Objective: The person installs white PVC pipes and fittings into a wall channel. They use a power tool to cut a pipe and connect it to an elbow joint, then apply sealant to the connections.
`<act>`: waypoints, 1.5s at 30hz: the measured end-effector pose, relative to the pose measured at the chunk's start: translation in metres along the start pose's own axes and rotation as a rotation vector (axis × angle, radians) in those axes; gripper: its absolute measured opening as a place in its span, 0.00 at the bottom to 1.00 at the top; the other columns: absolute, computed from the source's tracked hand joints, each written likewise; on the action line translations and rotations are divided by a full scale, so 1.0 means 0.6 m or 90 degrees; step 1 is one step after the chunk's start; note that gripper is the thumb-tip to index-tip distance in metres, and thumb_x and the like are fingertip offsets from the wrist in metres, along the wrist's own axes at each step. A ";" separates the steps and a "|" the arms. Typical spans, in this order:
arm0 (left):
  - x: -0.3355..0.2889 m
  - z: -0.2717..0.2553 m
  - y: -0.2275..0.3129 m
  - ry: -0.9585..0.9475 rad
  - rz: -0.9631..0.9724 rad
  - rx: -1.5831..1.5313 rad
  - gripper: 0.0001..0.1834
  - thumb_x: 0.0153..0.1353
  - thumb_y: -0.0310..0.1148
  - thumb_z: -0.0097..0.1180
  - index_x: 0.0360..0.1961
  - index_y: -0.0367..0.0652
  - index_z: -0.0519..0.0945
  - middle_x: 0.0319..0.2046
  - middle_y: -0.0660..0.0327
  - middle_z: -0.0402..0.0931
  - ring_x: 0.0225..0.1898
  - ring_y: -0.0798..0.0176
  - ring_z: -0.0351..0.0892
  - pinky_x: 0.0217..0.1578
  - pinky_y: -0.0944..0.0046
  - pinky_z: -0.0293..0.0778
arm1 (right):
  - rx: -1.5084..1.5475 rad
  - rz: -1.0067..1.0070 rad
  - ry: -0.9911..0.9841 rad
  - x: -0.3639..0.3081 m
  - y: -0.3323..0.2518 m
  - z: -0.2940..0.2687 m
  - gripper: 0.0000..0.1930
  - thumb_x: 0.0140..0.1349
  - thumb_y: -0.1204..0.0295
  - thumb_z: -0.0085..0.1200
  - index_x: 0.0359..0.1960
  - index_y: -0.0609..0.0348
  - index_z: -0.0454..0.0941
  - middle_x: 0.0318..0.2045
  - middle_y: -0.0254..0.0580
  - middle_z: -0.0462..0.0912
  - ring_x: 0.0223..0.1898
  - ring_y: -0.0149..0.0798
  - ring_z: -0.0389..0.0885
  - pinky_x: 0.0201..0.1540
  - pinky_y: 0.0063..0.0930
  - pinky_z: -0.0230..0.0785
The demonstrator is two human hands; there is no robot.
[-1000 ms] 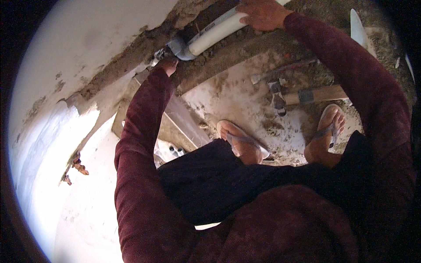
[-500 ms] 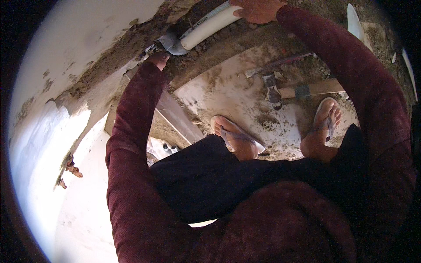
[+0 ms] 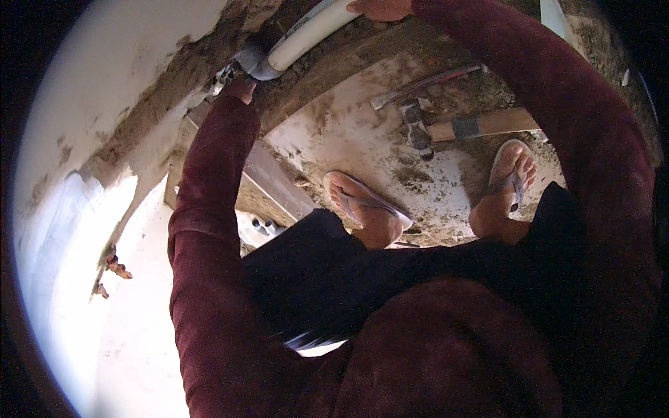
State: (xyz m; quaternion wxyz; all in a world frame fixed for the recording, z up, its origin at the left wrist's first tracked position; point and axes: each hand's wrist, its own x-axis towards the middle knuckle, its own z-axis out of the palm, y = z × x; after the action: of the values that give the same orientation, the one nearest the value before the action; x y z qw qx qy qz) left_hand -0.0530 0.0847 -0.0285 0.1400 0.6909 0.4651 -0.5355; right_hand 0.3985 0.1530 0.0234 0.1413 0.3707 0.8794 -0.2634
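Note:
A white plastic pipe (image 3: 310,38) lies in a dirt trench at the top, with a grey elbow fitting (image 3: 256,64) on its left end. My right hand (image 3: 383,8) grips the pipe's upper right part, partly cut off by the frame's edge. Just below the elbow, close beside it, is my left hand (image 3: 240,90). Its fingers are mostly hidden by the sleeve and in shadow, so whether they touch the fitting is not visible.
A hammer (image 3: 417,129) with a wooden handle and a chisel-like bar (image 3: 428,85) lie on the dirty floor ahead of my sandalled feet. A board (image 3: 279,182) stands left of them, with short grey pipe pieces (image 3: 265,226) nearby. A damaged wall (image 3: 118,76) rises at left.
The whole view has shifted slightly, so pipe, tools and feet sit higher and further left. My right hand stays on the pipe and my left stays by the elbow.

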 end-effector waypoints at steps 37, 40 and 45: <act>-0.889 0.174 0.297 0.672 -0.443 -1.751 0.23 0.68 0.55 0.45 0.46 0.45 0.70 0.27 0.67 0.68 0.20 0.75 0.61 0.17 0.75 0.56 | 0.695 -0.710 0.048 -0.395 -0.615 0.096 0.20 0.52 0.69 0.52 0.46 0.66 0.77 0.45 0.58 0.78 0.49 0.55 0.77 0.50 0.46 0.69; -0.907 0.222 0.300 0.679 -0.321 -1.792 0.23 0.68 0.54 0.44 0.49 0.45 0.70 0.31 0.65 0.71 0.23 0.74 0.65 0.19 0.75 0.60 | 0.133 -0.728 -0.344 -0.315 -0.498 0.052 0.14 0.50 0.65 0.56 0.36 0.58 0.77 0.32 0.50 0.80 0.40 0.54 0.79 0.43 0.47 0.71; -0.901 0.225 0.264 0.577 0.002 -1.767 0.24 0.69 0.53 0.44 0.55 0.46 0.70 0.38 0.62 0.75 0.30 0.72 0.73 0.22 0.76 0.67 | -0.072 -0.458 -0.025 -0.174 -0.229 -0.049 0.12 0.46 0.73 0.54 0.36 0.57 0.76 0.32 0.49 0.77 0.38 0.54 0.77 0.38 0.47 0.72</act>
State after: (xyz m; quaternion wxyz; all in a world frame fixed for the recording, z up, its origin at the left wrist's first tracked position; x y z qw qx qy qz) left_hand -0.0066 -0.3587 0.3413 0.5252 0.1097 0.6000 0.5934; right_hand 0.3687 0.0289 0.1430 0.0768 0.0242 0.9638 -0.2540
